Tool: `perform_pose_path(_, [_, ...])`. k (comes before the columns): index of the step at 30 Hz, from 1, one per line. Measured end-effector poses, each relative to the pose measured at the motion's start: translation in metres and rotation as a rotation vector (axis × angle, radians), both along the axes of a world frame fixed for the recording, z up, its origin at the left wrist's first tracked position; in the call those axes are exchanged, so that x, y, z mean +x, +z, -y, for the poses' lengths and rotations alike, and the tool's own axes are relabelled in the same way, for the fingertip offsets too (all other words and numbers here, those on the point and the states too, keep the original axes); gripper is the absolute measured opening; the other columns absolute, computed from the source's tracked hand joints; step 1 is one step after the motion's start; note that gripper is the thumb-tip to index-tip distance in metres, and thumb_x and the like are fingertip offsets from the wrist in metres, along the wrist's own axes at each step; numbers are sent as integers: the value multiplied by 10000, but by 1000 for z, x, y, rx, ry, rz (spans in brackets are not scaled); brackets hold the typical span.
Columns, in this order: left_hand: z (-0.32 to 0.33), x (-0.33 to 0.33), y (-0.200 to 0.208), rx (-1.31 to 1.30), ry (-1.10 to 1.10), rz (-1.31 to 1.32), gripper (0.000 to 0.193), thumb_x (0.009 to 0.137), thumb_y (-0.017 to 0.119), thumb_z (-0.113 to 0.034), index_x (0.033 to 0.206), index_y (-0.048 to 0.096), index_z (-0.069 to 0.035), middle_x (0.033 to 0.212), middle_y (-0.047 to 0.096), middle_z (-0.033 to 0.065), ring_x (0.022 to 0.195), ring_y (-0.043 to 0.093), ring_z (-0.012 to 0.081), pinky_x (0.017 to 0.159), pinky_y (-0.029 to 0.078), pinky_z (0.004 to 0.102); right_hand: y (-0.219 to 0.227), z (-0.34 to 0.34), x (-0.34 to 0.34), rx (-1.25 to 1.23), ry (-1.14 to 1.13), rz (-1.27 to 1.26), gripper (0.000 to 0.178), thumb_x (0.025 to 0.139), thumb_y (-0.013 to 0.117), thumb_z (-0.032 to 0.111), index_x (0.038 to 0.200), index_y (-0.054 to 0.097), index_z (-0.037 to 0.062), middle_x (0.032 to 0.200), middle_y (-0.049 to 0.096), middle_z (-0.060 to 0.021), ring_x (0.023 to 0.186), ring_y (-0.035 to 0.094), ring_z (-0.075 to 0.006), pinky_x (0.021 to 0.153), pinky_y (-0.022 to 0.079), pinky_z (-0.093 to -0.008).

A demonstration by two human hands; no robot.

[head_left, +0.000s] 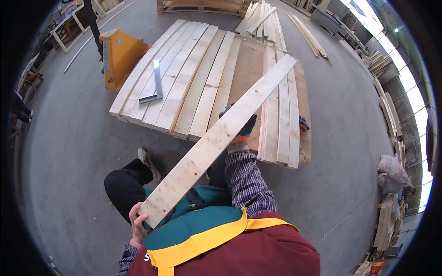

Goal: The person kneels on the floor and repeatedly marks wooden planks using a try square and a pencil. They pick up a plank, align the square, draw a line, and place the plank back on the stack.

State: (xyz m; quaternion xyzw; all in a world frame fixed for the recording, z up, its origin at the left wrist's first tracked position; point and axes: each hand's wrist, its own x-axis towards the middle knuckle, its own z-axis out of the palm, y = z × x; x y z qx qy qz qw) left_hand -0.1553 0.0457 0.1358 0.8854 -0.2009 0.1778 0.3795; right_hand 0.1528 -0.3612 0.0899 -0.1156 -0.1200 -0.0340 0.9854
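A long pale wooden plank (pixel 216 142) slants from my lap up to the right, its far end over a stack of boards. My bare left hand (pixel 136 224) is closed round its near end. Farther along, my right hand (pixel 243 131), in a dark glove with an orange cuff, grips it from beneath; the plank hides part of those fingers. Ahead lies a row of pale boards (pixel 195 69), with a metal try square (pixel 158 85) resting on its left part. A smaller stack of boards (pixel 283 133) sits at the right, and a dark and orange glove (pixel 304 125) lies at its right side.
An orange-yellow pallet truck (pixel 120 57) stands at the far left of the boards. Loose strips (pixel 264 23) lie beyond them, and more long pieces (pixel 309 37) rest on the grey floor (pixel 345 152). Timber and a pale sack (pixel 393 172) line the right wall.
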Motion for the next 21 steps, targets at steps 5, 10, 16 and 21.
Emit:
perform_pose_path(5, [7,-1,5,27,80,8,713,737,823,-312,1240,374,-82,1327,419,228,1186,498,364,988,440,438,-6,-3,2,33,26,-53,754,794,556,696,1232,562,82,1080,660,-155,932,651,-361,850,523,-524])
perform_pose_path(10, [7,5,9,26,81,-18,847,723,829,-305,1359,337,-41,1333,428,218,1191,493,364,995,429,430,-5,-4,2,-20,-8,-22,747,791,568,688,1233,562,87,1068,660,-162,931,652,-359,836,532,-519])
perform_pose_path(16, [15,13,22,-2,68,-55,828,726,822,-278,1363,353,-30,1310,441,206,1180,498,350,988,431,415,-7,-5,0,-64,-83,-113,722,796,584,664,1239,564,94,1102,654,-168,955,649,-362,859,531,-518])
perform_pose_path(21, [20,15,28,-149,52,-112,794,724,825,-269,1326,360,-43,1292,432,197,1164,505,334,973,438,397,-8,-6,-10,-104,-127,-346,744,796,565,691,1238,564,93,1101,657,-155,969,641,-355,880,518,-513])
